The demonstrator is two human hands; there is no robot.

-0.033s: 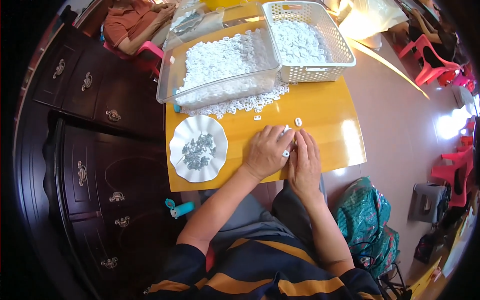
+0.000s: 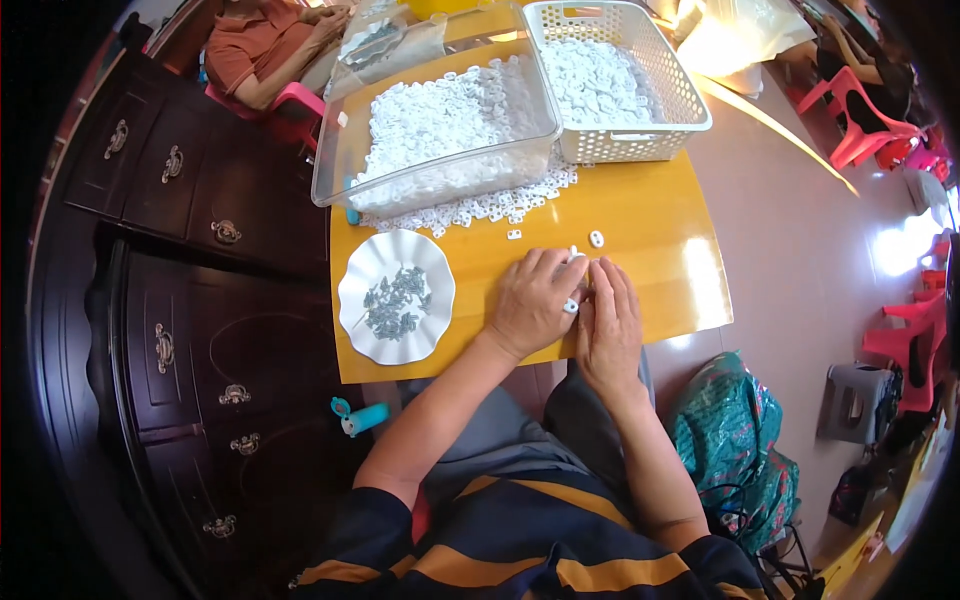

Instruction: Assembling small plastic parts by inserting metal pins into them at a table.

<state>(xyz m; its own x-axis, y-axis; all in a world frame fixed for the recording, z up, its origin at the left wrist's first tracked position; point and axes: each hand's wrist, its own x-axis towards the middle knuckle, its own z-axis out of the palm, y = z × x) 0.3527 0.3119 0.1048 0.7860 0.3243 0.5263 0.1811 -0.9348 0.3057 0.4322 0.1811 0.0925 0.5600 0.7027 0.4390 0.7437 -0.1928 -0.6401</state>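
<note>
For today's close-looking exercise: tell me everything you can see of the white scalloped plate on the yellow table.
The white scalloped plate is round with a wavy, fluted rim and looks like thin plastic or paper. It lies flat near the near left corner of the yellow table. A loose heap of small grey parts sits at its middle. Neither hand touches it; the left hand rests to its right.

A clear plastic bag point(image 2: 385, 40) with grey contents lies at eleven o'clock beyond the bench point(image 2: 640, 215), and a translucent whitish bag point(image 2: 740, 35) sits at one o'clock.
</note>
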